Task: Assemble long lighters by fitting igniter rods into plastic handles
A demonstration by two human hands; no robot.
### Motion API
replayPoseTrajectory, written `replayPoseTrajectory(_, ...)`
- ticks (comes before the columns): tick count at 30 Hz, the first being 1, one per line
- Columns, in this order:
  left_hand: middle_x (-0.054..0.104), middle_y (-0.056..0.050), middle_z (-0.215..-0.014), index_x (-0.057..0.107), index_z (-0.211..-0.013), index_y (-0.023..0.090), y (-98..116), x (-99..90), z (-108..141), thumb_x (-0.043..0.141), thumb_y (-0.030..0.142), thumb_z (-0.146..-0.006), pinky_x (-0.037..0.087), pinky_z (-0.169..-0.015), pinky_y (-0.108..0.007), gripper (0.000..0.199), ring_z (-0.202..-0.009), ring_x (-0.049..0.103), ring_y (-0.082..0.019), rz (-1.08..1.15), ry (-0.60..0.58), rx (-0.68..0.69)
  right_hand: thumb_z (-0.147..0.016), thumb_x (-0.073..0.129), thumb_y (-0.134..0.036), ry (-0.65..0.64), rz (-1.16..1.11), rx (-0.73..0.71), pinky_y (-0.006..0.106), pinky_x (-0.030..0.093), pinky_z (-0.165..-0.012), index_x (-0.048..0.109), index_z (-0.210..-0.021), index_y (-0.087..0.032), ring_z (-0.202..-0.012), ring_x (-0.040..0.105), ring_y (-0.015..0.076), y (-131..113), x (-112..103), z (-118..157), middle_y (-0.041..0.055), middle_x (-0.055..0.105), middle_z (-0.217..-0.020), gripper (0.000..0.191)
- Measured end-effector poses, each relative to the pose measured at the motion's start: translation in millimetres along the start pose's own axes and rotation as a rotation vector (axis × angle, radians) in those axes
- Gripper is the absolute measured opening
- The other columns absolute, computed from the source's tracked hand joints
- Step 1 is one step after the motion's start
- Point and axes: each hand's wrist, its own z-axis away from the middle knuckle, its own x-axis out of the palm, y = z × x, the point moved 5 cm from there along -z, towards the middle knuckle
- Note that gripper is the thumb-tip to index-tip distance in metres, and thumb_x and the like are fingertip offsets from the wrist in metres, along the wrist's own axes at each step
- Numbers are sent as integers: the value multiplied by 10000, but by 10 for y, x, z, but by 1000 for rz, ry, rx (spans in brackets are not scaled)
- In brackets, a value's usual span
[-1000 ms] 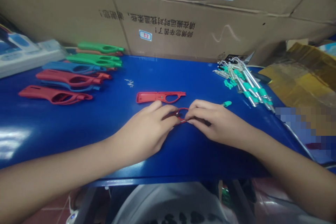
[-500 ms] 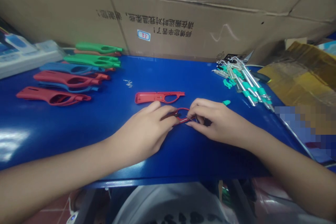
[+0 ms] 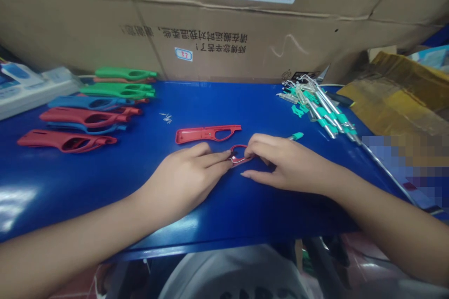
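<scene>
On the blue table, a red lighter half-shell [image 3: 242, 160] with a finger loop lies between my hands, partly covered by them. A thin pale wire runs along its lower edge, and a small dark part sits near my left fingertips. My left hand [image 3: 192, 177] is closed on the shell's handle end. My right hand [image 3: 280, 161] has its fingers curled onto the loop end, while its thumb stands apart below. Behind my right knuckles a teal-tipped metal rod [image 3: 296, 136] shows; where its other end lies is hidden. Another red half-shell [image 3: 206, 134] rests just beyond, inner side up.
At left lie several lighter shells [image 3: 66, 141] in red, blue and green, beside a white power strip [image 3: 52, 85]. Small pale pins [image 3: 166, 118] are scattered mid-table. Metal rods with teal parts [image 3: 326, 114] pile up at right, near a taped carton [image 3: 393, 93]. A large cardboard box [image 3: 196, 23] stands behind.
My right thumb has parted from its fingers, which pinched near the wire before. More of the teal-tipped rod shows behind my right hand. The view has shifted slightly.
</scene>
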Motion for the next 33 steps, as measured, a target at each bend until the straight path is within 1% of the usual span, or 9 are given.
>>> replayPoseTrajectory(3, 735, -50, -1254, 664, -1275, 143, 23, 9, 4, 539, 159, -1005, 600, -767, -383, 297, -1006, 654, -253, -28, -32, 10, -970, 620, -383, -8, 30, -16, 299, 478, -727, 650, -1088, -180, -892, 626, 193, -1, -4, 12, 75, 633, -1066, 237)
replayPoseTrajectory(7, 739, -87, -1232, 639, -1293, 107, 43, 15, 1, 520, 133, -1000, 599, -753, -389, 317, -981, 650, -261, -57, -73, 17, -976, 608, -375, 2, 53, -26, 299, 482, -742, 651, -1093, -196, -904, 643, 193, 5, -16, 18, 71, 647, -1086, 218)
replayPoseTrajectory(9, 748, -82, -1204, 643, -1282, 117, 32, 5, -4, 514, 147, -1008, 598, -741, -383, 304, -948, 648, -251, -37, -61, -5, -976, 607, -367, 11, 41, -16, 292, 476, -730, 651, -1080, -201, -896, 639, 186, 13, -24, 17, 63, 648, -1076, 200)
replayPoseTrajectory(11, 742, -67, -1219, 651, -1273, 146, 18, -2, -10, 515, 153, -1011, 596, -758, -376, 295, -946, 646, -240, -12, -42, -28, -976, 609, -361, 14, 28, -2, 282, 462, -693, 644, -1068, -202, -870, 626, 176, 20, -28, 17, 58, 645, -1056, 187)
replayPoseTrajectory(14, 717, -58, -1273, 641, -1307, 173, 11, 11, -11, 522, 150, -1006, 589, -837, -384, 325, -1015, 639, -244, 11, -37, -36, -964, 626, -343, 24, 16, 10, 266, 436, -641, 624, -1052, -200, -821, 607, 160, 23, -34, 18, 51, 640, -1018, 167)
replayPoseTrajectory(16, 712, -63, -1268, 628, -1334, 176, 7, 27, -8, 524, 157, -1006, 581, -877, -398, 345, -1049, 632, -252, 23, -45, -41, -959, 633, -328, 31, 13, 9, 260, 427, -629, 614, -1051, -201, -798, 601, 150, 21, -37, 21, 46, 640, -1009, 158)
replayPoseTrajectory(22, 693, -83, -1251, 640, -1334, 183, -9, 57, -6, 518, 157, -1004, 577, -887, -414, 352, -1081, 617, -269, 30, -63, -45, -986, 589, -328, 8, 37, -16, 253, 422, -621, 625, -1039, -201, -772, 587, 132, 10, -20, 17, 46, 636, -1049, 142)
replayPoseTrajectory(26, 680, -90, -1249, 633, -1346, 185, -18, 75, -12, 515, 149, -1002, 576, -896, -425, 365, -1082, 606, -270, 24, -80, -47, -976, 601, -332, 10, 61, -15, 254, 422, -608, 623, -1062, -201, -771, 591, 141, 11, -20, 15, 52, 644, -1037, 158)
replayPoseTrajectory(33, 683, -87, -1237, 651, -1321, 186, -12, 81, -15, 512, 152, -1005, 575, -908, -418, 347, -1071, 605, -262, 15, -87, -47, -992, 574, -332, 31, 103, -26, 278, 479, -670, 676, -1051, -211, -820, 643, 160, -9, -37, 22, 59, 671, -1063, 169)
